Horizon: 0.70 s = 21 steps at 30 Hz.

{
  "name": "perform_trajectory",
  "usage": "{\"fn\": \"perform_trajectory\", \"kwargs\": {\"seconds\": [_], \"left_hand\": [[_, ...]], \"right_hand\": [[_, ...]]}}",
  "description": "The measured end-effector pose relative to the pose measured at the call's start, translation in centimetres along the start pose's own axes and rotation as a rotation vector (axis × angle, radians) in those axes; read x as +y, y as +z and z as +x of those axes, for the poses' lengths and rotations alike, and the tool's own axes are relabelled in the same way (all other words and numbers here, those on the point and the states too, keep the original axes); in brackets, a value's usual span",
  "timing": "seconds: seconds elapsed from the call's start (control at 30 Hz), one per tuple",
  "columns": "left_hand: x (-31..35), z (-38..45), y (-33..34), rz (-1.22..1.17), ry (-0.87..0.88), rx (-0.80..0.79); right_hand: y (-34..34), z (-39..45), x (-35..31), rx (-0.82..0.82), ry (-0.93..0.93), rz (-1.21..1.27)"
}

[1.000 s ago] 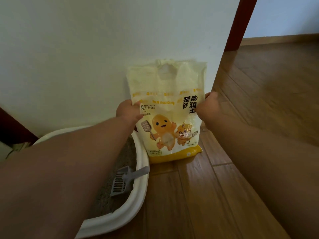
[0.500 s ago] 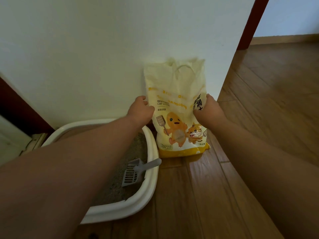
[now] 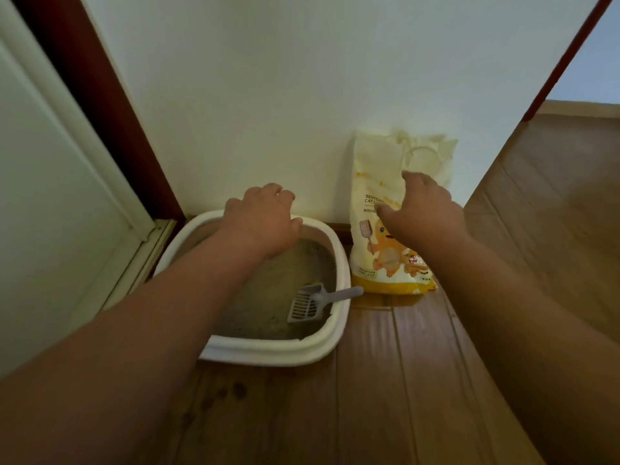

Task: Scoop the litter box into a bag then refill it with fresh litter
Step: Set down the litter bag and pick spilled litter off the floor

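A white litter box [image 3: 285, 350] sits on the wood floor against the wall, with greyish litter inside. A grey slotted scoop [image 3: 310, 303] lies in it, its handle resting on the right rim. A pale yellow cat litter bag [image 3: 372, 182] with a cartoon print stands upright against the wall, just right of the box. My left hand [image 3: 263, 219] hovers over the far rim of the box, fingers curled, holding nothing. My right hand [image 3: 422, 209] is in front of the bag, fingers spread, not gripping it.
A dark red door frame [image 3: 100, 105] and a white door [image 3: 43, 203] stand at the left. Another red frame edge [image 3: 567, 55] marks the wall's end at the right, where open wood floor [image 3: 553, 213] extends beyond.
Both hands have let go of the litter bag, which stays upright against the wall. My left hand moved left over the box. The view shifted left and back.
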<state>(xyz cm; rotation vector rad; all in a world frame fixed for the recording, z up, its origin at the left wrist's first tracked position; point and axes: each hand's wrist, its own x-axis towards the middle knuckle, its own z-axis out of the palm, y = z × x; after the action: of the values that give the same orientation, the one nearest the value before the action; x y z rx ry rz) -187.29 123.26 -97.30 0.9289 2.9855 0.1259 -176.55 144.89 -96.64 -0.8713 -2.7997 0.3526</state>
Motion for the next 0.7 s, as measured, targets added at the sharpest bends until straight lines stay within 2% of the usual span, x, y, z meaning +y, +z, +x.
{"fn": "perform_trajectory", "kwargs": {"seconds": [0.1, 0.27, 0.47, 0.7], "left_hand": [[-2.3, -3.7, -0.5, -0.104, -0.153, 0.087], [-5.8, -10.9, 2.6, -0.242, -0.396, 0.166], [-10.3, -15.8, 8.6, -0.273, -0.503, 0.251], [-12.9, -19.5, 17.3, -0.306, -0.58, 0.202]], "right_hand": [[0.4, -2.4, -4.7, -0.009, -0.055, 0.026], [4.8, -7.0, -10.3, -0.075, -0.136, 0.06], [11.2, -11.3, -12.8, -0.113, -0.198, 0.081], [19.0, -16.5, -12.6, -0.18, -0.322, 0.033]]}}
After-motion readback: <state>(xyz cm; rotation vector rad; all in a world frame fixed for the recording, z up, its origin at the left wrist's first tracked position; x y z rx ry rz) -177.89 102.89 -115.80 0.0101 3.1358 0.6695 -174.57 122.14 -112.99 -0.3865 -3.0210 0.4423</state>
